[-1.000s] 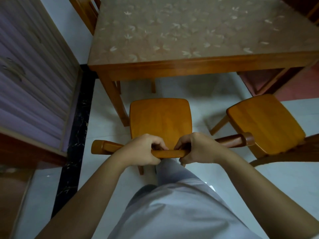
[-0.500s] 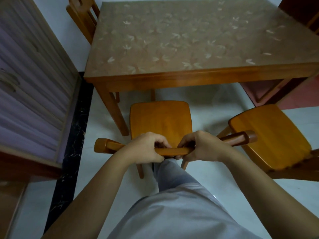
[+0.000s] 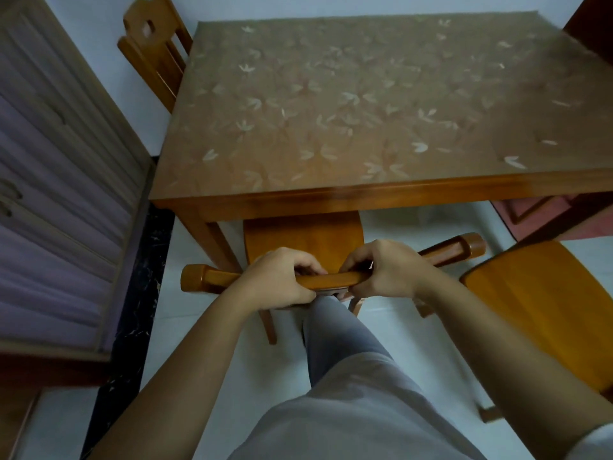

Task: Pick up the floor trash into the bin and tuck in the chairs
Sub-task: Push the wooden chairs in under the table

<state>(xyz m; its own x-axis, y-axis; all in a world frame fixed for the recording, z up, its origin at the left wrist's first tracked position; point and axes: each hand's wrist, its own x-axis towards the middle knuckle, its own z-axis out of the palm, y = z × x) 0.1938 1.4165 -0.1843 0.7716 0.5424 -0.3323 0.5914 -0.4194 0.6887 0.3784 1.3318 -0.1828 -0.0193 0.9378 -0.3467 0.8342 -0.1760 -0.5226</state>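
Note:
A wooden chair [image 3: 303,235] stands in front of me, its seat partly under the near edge of the wooden table [image 3: 365,190]. My left hand [image 3: 278,280] and my right hand [image 3: 384,268] both grip the chair's top rail near its middle, knuckles up. A second wooden chair [image 3: 537,303] stands out from the table at the right, angled. No floor trash or bin shows.
A third chair [image 3: 156,48] is tucked at the table's far left side. A cabinet with purple-lined panels [image 3: 59,200] runs along the left, with a dark floor strip beside it. Pale tiled floor lies around my grey-trousered leg [image 3: 335,343].
Both hands have pushed the chair forward; its seat has slid from clear of the table to partly under the table's edge. I have stepped closer to the table.

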